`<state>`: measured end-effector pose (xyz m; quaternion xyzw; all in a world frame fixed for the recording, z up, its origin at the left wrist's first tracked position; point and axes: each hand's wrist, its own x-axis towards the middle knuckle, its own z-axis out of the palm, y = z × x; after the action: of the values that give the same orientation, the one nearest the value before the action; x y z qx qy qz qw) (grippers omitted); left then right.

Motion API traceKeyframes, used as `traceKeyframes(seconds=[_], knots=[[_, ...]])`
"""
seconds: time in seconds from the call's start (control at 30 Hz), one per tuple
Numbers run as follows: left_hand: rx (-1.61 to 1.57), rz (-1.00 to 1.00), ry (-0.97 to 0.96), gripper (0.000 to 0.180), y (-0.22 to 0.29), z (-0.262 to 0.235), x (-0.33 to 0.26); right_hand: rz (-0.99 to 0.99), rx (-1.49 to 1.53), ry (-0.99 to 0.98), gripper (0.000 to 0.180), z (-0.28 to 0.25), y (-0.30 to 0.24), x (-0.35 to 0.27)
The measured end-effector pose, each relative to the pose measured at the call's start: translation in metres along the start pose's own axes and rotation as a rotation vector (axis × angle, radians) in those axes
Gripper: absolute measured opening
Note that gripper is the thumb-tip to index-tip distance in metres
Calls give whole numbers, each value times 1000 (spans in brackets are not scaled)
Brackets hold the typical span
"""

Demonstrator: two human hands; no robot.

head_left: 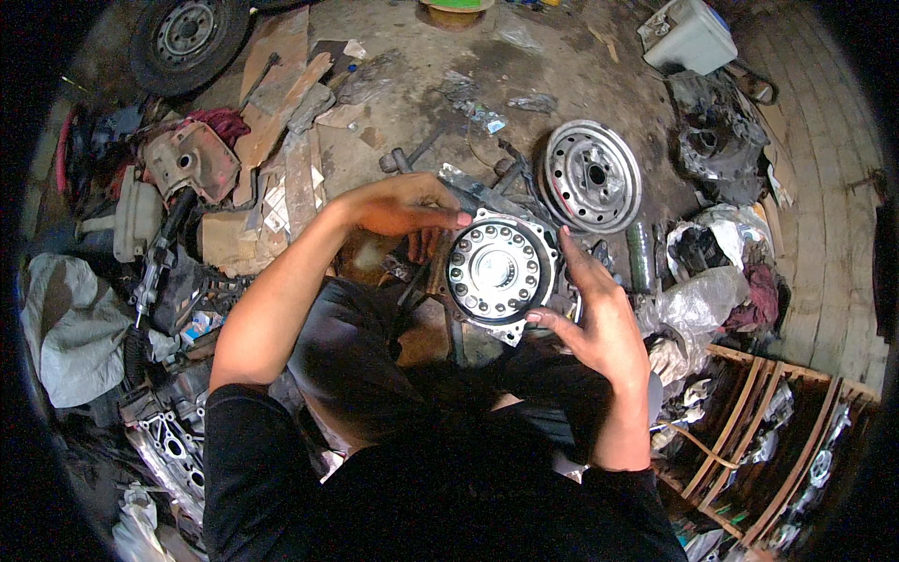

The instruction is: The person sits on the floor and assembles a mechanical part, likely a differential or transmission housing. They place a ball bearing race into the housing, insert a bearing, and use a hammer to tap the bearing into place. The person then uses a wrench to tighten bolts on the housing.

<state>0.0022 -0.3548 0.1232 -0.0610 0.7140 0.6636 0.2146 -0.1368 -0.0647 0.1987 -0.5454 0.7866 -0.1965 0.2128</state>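
A round, flanged metal housing [493, 269] is held between my two hands above the floor, its face turned up. Inside its dark rim runs a ring of several small round cups or springs around a bright central hub. My left hand [407, 208] is at the upper left edge, thumb tip on the flange and fingers curled down, partly hidden in shadow. From the right, my right hand [602, 323] grips the housing, its thumb at the lower right edge and fingers along the right side. The underside cannot be seen.
A steel wheel rim [592, 176] lies just beyond my right hand. A hammer [412, 159] is on the floor ahead. Farther left stand a tyre [187, 42] and a rusty metal pan [190, 161]. A wooden crate [763, 440] with metal parts sits at right.
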Motion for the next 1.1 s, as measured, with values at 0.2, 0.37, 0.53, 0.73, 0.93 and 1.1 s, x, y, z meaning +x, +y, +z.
traceKeyframes(seconds=[0.2, 0.37, 0.53, 0.73, 0.93, 1.1], knots=[[239, 102, 301, 50, 9, 9, 6, -38, 29, 179, 94, -6, 9, -6], [226, 219, 505, 56, -8, 9, 23, -19, -9, 287, 96, -9, 17, -27], [19, 360, 524, 67, -21, 3, 45, 111, 36, 349, 94, -20, 24, -75], [103, 575, 790, 79, -1, 1, 36, 304, -127, 840, 78, -54, 96, -167], [121, 814, 1048, 73, 42, 36, 0, 555, -122, 1271, 54, -60, 157, -268], [346, 1073, 1247, 64, 81, 96, -21, 667, -78, 1248, 49, -18, 198, -290]])
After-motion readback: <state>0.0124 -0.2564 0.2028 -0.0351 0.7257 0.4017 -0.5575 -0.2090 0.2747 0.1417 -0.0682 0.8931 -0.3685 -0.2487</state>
